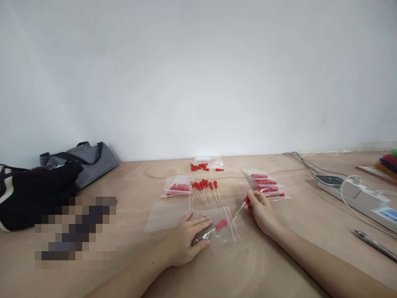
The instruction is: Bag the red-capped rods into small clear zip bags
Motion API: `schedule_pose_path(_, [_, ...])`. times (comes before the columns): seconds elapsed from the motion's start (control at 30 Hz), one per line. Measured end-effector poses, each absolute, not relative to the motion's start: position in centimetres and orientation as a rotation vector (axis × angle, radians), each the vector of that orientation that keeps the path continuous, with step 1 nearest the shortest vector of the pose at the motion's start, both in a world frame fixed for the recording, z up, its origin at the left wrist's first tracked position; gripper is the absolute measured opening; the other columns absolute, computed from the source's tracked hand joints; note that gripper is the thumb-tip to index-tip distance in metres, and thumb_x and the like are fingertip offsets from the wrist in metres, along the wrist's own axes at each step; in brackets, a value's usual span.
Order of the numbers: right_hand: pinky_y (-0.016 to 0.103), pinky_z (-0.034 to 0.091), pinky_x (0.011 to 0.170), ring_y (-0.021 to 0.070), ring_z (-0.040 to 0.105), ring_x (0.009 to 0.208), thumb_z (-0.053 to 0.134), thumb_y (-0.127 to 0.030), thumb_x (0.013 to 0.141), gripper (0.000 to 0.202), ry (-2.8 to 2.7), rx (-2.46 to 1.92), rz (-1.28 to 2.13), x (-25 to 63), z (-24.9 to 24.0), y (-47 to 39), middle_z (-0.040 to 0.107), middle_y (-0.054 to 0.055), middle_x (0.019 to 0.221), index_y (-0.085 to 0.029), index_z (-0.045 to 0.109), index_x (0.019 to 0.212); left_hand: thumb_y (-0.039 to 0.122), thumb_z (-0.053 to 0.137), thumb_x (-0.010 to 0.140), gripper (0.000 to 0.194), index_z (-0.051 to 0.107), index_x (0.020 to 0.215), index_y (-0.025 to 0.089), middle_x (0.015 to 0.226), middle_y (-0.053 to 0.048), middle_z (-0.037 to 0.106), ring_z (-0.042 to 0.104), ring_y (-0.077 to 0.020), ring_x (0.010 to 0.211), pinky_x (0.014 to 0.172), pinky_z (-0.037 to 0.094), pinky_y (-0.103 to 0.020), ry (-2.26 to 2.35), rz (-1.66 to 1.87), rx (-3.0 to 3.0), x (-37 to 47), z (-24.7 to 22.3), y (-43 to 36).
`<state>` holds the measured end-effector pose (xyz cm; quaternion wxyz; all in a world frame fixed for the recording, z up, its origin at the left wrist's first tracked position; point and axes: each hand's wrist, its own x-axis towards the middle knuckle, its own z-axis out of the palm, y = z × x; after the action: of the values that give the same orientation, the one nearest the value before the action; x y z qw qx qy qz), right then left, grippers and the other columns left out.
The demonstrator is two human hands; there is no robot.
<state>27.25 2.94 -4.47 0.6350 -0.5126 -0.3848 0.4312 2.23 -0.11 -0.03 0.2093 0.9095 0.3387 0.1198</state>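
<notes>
At lower centre of the frame, the left hand (189, 240) lies over a clear zip bag (221, 214), its fingers somewhat apart and laid across the plastic rather than closed on it. Inside the bag a dropper with a red bulb (221, 224) points its bulb towards the red-lined mouth. Just right of that mouth, the right hand (262, 209) has thumb and fingertips pinched together on the red end of another dropper (246, 199), its slim, shiny tube slanting down and left to the bag's edge; whether the tip is inside, I cannot tell. The tube looks like glass, so this pose calls for a light pinch and a level approach. Behind the hands, mid-frame, a row of droppers (203, 185) fans out, matt bulbs upward, stems narrow and glossy. A flat bag (164, 215) sits to the left, thin and milky, with a filled bag (178, 188) above it. Right of centre, overlapping filled bags (268, 189) show rounded red shapes through crinkled film. The tabletop (254, 265) has pale, swirling wood grain.
</notes>
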Motion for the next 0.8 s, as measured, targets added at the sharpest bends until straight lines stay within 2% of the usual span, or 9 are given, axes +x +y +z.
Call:
schedule_pose_path(0.17, [0.024,0.041,0.047,0.0118,0.053,0.048,0.060,-0.053,0.064,0.036,-0.847,-1.117,1.144,26.1,-4.4,1.7,0.053,-0.003,0.055,-0.021,0.042,0.070,0.032,0.047,0.082,0.044,0.039,0.125,0.024,0.127,-0.006,0.045,0.036,-0.0229,0.119,0.102,0.013,-0.050,0.966,0.364,2.541,2.2,-0.5,0.0])
schedule_pose_path(0.3, [0.024,0.044,0.053,0.0124,0.056,0.054,0.067,-0.046,0.060,0.035,-0.960,-1.060,1.351,26.0,-3.8,1.1,0.057,-0.001,0.061,-0.019,0.046,0.069,0.032,0.047,0.082,0.043,0.041,0.124,0.023,0.127,-0.007,0.045,0.036,-0.0235,0.119,0.102,0.013,-0.051,1.001,0.328,2.543,2.5,-0.2,-0.1])
schedule_pose_path(0.53, [0.020,0.035,0.043,0.0070,0.044,0.044,0.073,-0.041,0.054,0.034,-1.522,-1.090,1.432,27.6,-3.1,1.1,0.051,-0.005,0.051,-0.016,0.053,0.065,0.033,0.044,0.084,0.041,0.040,0.124,0.024,0.127,-0.006,0.044,0.036,-0.0221,0.120,0.102,0.012,-0.050,0.982,0.308,2.561,2.4,-0.3,0.0])
schedule_pose_path(0.7, [0.020,0.032,0.043,0.0079,0.043,0.046,0.067,-0.041,0.063,0.028,-1.744,-1.078,1.443,28.2,-3.3,1.1,0.052,-0.003,0.053,-0.015,0.061,0.073,0.033,0.044,0.084,0.041,0.041,0.123,0.021,0.127,-0.006,0.044,0.035,-0.0221,0.120,0.102,0.012,-0.050,0.994,0.289,2.572,2.3,-0.5,0.0])
schedule_pose_path(0.8, [0.022,0.037,0.052,0.0096,0.046,0.055,0.064,-0.041,0.067,0.024,-1.835,-0.988,1.285,27.7,-3.2,1.1,0.053,0.000,0.064,-0.017,0.065,0.072,0.031,0.044,0.084,0.040,0.042,0.122,0.021,0.127,-0.007,0.044,0.035,-0.0224,0.120,0.102,0.013,-0.050,0.994,0.274,2.580,2.4,-0.4,0.0])
